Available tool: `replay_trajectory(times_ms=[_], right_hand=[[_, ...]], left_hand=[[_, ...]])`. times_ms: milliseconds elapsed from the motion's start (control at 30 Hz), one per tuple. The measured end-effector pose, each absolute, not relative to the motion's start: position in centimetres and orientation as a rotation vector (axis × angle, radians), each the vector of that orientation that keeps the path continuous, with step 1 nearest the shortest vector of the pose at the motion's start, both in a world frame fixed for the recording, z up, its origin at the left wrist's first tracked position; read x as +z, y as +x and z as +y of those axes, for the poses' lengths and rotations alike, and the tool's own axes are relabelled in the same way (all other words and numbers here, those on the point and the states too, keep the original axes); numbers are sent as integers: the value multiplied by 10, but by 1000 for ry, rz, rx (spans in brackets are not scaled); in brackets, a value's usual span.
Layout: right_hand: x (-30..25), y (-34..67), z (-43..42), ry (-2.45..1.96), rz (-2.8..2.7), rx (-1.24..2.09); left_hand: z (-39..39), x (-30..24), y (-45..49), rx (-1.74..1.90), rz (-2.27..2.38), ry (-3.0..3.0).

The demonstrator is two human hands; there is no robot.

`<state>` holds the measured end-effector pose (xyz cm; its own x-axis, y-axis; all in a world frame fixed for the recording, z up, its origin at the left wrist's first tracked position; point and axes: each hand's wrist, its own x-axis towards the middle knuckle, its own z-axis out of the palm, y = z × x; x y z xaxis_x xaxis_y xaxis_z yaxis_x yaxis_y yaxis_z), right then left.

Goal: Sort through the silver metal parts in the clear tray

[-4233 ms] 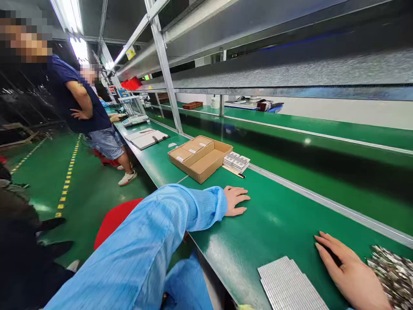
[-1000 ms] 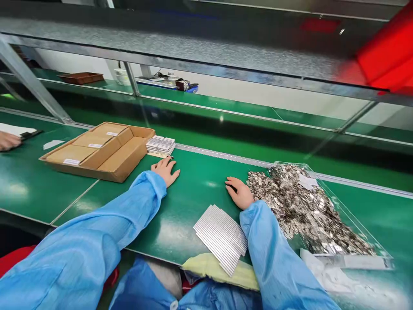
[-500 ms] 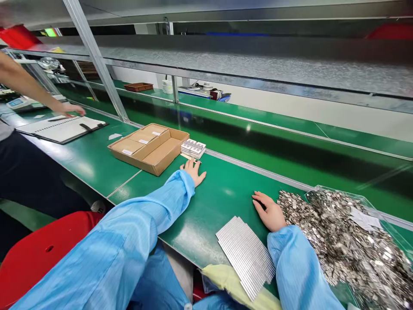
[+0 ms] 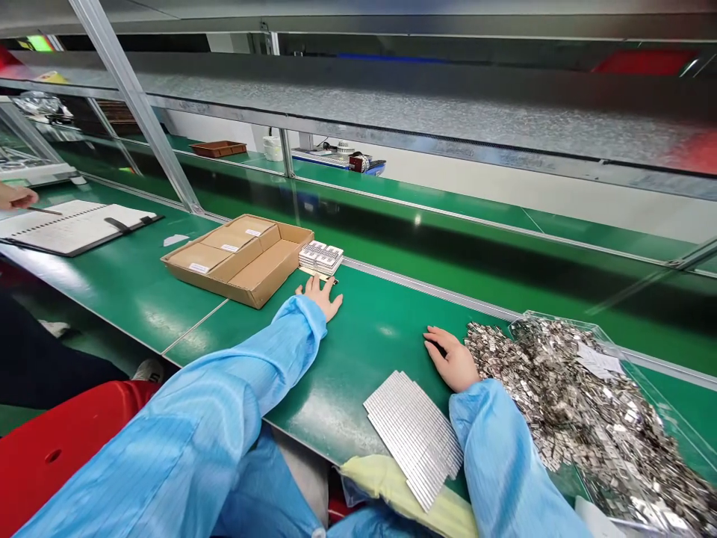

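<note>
My left hand [image 4: 320, 296] lies flat and open on the green table [image 4: 381, 336], just in front of a small stack of white labelled cards [image 4: 320, 258]. My right hand [image 4: 452, 360] rests on its edge on the table, fingers loosely curled and empty, touching the left edge of a big heap of small shiny metal pieces [image 4: 565, 403]. A flat sheet of silver strips [image 4: 413, 435] lies near the front edge, between my two blue sleeves.
An open cardboard box [image 4: 238, 258] holding smaller boxes sits left of the cards. Farther left lies an open binder [image 4: 72, 224], with another person's hand [image 4: 16, 196] at its far edge. A metal rail and a conveyor belt run behind the table.
The view swung right from the standing people to my workplace. In the last second my hands have stayed where they were; the other person's hand drew back from the binder.
</note>
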<state>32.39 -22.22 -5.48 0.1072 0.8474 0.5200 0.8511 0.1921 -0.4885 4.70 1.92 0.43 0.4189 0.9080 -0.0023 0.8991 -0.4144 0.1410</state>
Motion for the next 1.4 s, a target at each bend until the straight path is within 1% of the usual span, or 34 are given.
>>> replay_trajectory(times_ms=[333, 600, 1133, 1400], right_hand=[[-57, 325, -222, -1701, -1686, 11], [-58, 326, -223, -1650, -1707, -9], [-56, 324, -221, -1590, -1707, -25], [-57, 326, -222, -1632, -1709, -7]], left_hand=[[22, -5, 47, 250, 1527, 2628], [27, -14, 47, 302, 1361, 2717], [27, -15, 49, 297, 1418, 2694], [22, -8, 50, 291, 1582, 2619]])
